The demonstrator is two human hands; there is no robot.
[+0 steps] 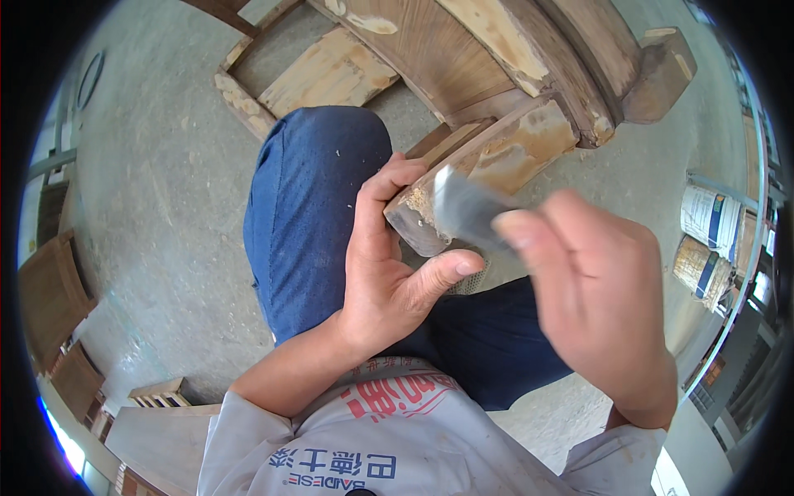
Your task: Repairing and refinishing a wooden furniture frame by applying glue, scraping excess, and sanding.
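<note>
A wooden furniture leg (517, 153) points toward me, with pale filler-like patches along its side and crumbly tan material at its near end. My left hand (380, 256) grips that end, fingers round its left side and thumb stretched out below. In my right hand (591, 277) is a flat grey scraper (473, 213), pinched between thumb and fingers. Its blade is smeared by motion and overlaps the leg's near end; whether it touches the wood I cannot tell. The leg belongs to a larger brown wooden frame (451, 70) with similar pale patches.
Beyond my bent left knee (318, 190) lies a patched wooden panel (331, 70) within the frame. Two white buckets (710, 219) stand at the right. Brown wooden panels (54, 289) are at the left, above a concrete floor (174, 182).
</note>
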